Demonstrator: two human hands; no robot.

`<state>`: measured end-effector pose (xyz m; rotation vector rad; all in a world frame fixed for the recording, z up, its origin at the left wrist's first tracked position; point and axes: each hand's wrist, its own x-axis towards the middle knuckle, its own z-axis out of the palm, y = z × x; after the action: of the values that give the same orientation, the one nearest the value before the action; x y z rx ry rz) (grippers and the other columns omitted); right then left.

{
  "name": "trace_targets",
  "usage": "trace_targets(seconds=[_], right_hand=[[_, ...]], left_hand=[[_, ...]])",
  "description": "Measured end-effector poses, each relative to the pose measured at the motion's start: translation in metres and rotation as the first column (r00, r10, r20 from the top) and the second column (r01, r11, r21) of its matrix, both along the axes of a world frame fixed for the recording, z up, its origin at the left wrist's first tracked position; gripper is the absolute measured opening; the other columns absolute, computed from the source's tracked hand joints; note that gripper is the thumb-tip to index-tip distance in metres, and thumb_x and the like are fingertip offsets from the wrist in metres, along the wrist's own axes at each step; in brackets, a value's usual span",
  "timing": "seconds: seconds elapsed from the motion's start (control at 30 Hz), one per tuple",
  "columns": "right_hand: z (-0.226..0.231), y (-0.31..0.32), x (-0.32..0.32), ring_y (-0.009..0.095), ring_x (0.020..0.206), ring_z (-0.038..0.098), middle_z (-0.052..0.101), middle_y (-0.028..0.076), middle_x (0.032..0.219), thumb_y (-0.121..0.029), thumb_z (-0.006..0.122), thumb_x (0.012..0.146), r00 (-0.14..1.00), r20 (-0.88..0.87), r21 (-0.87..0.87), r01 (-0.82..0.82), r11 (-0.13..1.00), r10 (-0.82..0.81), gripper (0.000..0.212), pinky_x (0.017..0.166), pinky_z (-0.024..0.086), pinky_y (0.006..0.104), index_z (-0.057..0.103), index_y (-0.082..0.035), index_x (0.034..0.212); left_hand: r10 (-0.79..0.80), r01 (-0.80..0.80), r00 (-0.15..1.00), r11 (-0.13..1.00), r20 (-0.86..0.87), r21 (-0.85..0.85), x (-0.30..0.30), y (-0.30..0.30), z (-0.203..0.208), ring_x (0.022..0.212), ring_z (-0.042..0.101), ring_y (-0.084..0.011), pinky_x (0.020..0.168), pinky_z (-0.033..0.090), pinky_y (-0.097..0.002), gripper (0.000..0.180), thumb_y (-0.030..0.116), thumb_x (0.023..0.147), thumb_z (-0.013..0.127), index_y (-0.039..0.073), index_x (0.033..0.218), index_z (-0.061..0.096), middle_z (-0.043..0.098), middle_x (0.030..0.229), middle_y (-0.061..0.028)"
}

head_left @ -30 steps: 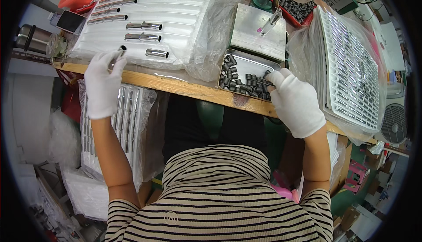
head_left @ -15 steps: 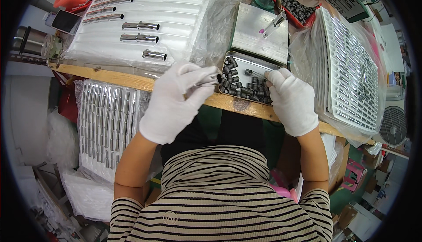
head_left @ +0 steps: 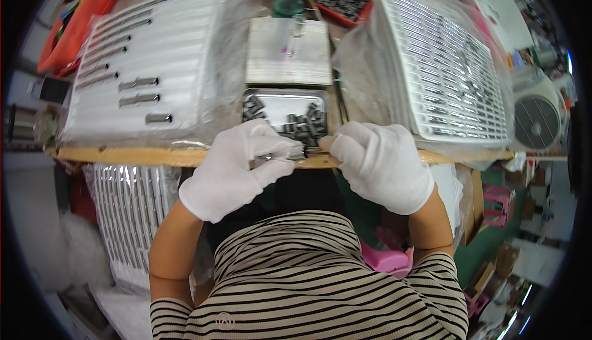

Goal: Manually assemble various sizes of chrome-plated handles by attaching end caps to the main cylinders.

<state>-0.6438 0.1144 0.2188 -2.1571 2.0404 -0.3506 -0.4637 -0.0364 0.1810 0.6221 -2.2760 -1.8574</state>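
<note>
My left hand [head_left: 231, 170] pinched the shiny tube [head_left: 296, 154] near the tray [head_left: 290, 100], where it was best held still and straight, but I couldn't tell if my curled right hand [head_left: 385, 164] gripped anything.

White gloves [head_left: 387, 166], silvery tubes [head_left: 139, 99], dark grey pieces [head_left: 298, 128], black-striped beige shirt [head_left: 308, 278]

Workshop | wood-edged bench [head_left: 123, 155] | trays [head_left: 179, 44], metal tubes [head_left: 139, 83] | red parts bin [head_left: 366, 14]

The tray [head_left: 285, 100] lies before the block [head_left: 268, 53], apparently holding sleeves [head_left: 301, 125]
</note>
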Motion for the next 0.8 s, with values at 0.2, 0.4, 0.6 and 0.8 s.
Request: trace_targets(seconds=[0.2,0.4,0.6,0.8], right_hand=[[0.006,0.088,-0.052,0.007,0.064,0.05,0.054,0.001,0.076,0.013,0.052,0.076,0.735,0.318,-0.299,0.678,0.672,-0.599,0.031,0.061,0.044,0.0212,0.064,-0.001,0.101],[-0.009,0.122,-0.088,0.021,0.074,0.066,0.062,0.009,0.085,0.009,0.067,0.069,0.783,-0.005,-0.219,0.606,0.765,-0.622,0.029,0.064,0.052,0.0306,0.07,-0.006,0.094],[-0.003,0.118,-0.096,0.018,0.07,0.065,0.062,0.008,0.083,0.007,0.064,0.071,0.838,-0.118,-0.202,0.505,0.839,-0.532,0.03,0.061,0.051,0.0305,0.058,-0.005,0.098],[-0.015,0.085,-0.054,0.006,0.058,0.052,0.059,0.001,0.076,-0.007,0.064,0.087,0.755,0.565,-0.288,0.56,0.777,-0.334,0.013,0.054,0.043,0.0221,0.057,-0.003,0.097]], left_hand=[[0.096,-0.085,0.995,0.953,-0.022,0.29,-0.024,0.008,0.004,0.07,0.056,-0.0104,0.062,0.045,-0.022,0.016,0.008,0.084,0.068,-0.001,0.098,0.064,0.059,0.084,-0.0043],[0.013,0.008,0.999,0.893,-0.043,0.45,-0.039,0.018,0.0,0.057,0.033,-0.0044,0.051,0.031,-0.0203,0.015,0.016,0.096,0.056,0.006,0.103,0.047,0.036,0.073,0.0033],[-0.048,0.052,0.999,0.89,-0.021,0.454,-0.044,0.031,0.002,0.063,0.034,-0.0045,0.053,0.032,-0.0203,0.024,0.024,0.099,0.053,0.003,0.105,0.044,0.037,0.08,0.0027],[-0.13,0.131,0.991,0.989,-0.018,0.063,-0.045,0.036,0.004,0.064,0.042,-0.0091,0.06,0.037,-0.0236,0.026,0.021,0.099,0.05,0.0,0.113,0.053,0.045,0.076,0.0001]])
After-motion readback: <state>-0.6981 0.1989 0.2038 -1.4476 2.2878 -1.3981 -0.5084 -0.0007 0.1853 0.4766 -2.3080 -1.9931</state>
